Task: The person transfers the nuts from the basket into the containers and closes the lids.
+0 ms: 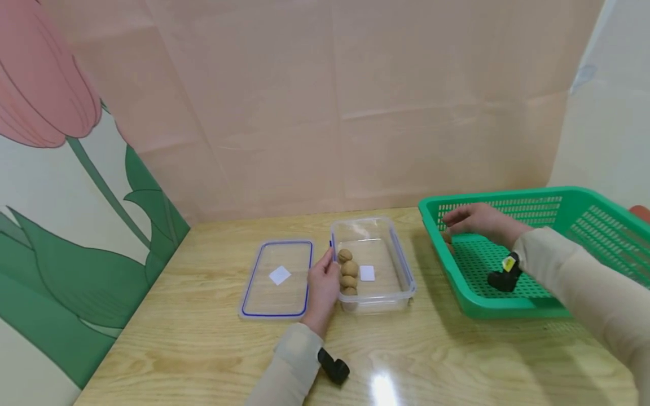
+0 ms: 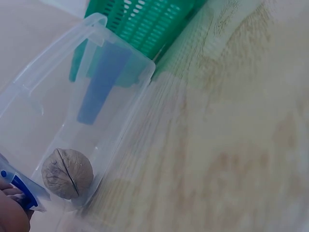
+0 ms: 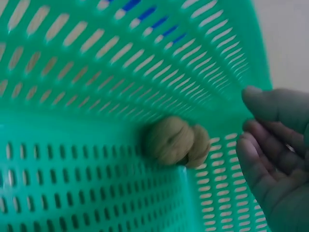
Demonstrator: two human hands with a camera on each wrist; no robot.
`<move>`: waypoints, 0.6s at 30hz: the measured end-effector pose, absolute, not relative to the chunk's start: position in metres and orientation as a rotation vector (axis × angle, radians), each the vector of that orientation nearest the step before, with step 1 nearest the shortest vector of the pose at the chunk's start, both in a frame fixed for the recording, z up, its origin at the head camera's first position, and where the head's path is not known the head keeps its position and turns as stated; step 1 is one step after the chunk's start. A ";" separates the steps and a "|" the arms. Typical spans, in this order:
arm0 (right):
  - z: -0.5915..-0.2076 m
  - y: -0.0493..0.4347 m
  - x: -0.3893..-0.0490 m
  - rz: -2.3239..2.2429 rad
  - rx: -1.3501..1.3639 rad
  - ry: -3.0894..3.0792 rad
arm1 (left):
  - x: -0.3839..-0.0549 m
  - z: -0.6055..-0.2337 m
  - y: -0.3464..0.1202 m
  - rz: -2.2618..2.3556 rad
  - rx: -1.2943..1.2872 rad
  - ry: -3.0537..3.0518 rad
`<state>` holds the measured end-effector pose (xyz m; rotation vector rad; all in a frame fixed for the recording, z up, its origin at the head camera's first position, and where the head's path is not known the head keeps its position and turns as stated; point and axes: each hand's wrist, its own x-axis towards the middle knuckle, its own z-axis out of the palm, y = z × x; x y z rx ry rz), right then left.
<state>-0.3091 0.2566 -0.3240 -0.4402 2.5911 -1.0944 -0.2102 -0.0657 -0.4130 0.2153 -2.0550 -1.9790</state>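
Left of centre in the head view, my left hand [image 1: 323, 286] pinches the left rim of a clear plastic container [image 1: 401, 261]. Several walnuts [image 1: 348, 269] stand in a row along that container's left wall; the left wrist view shows one walnut [image 2: 67, 173] close to my fingertips. My right hand [image 1: 484, 221] reaches into a green plastic basket [image 1: 503, 308], over its left end. In the right wrist view, two walnuts [image 3: 171, 140] lie together in the basket's corner, apart from my bent fingers, which hold nothing.
A clear lid [image 1: 276, 299] with a blue seal lies flat left of the container. White paper squares show at the lid [image 1: 280, 275] and the container. Behind the wooden table [image 1: 203, 338] hangs a pinkish sheet [image 1: 254, 113]. Part of a red object [image 1: 641, 212] shows beyond the basket.
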 end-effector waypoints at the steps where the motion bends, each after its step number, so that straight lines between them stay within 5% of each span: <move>1: -0.326 0.257 -0.310 -1.083 -0.458 2.578 | -0.211 -0.413 -0.066 -1.980 0.215 -2.054; 18: -0.360 0.282 -0.326 -1.038 -0.572 2.384 | -0.210 -0.412 -0.066 -1.964 0.221 -2.059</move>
